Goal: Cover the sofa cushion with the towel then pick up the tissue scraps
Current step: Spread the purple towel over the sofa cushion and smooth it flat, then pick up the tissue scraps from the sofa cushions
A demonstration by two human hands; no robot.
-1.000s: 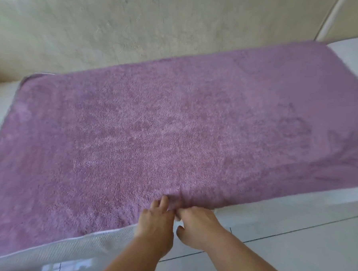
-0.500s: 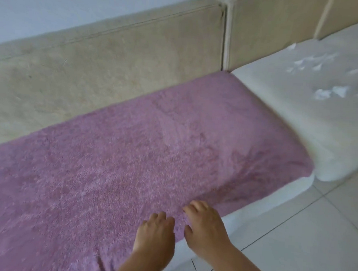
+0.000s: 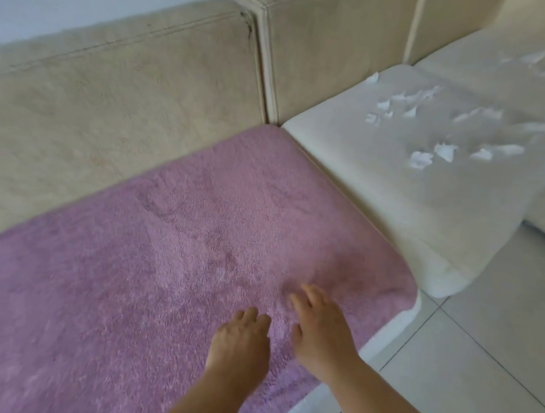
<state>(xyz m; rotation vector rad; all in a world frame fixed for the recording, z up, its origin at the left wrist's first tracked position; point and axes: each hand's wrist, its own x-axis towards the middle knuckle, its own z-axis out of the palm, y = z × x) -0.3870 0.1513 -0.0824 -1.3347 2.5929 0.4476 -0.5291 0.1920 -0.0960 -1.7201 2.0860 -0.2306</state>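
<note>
Fluffy purple towel lies flat over the sofa seat cushion. Left hand & right hand loosely open, empty, prob. smoothing. White tissue scraps wait on next cushion.

I see both hands low in the frame, just right of centre, side by side and palms down. My left hand has its fingers drawn loosely together. My right hand sits slightly higher, fingers spread, holding nothing. Both bare forearms run in from the bottom edge.
</note>
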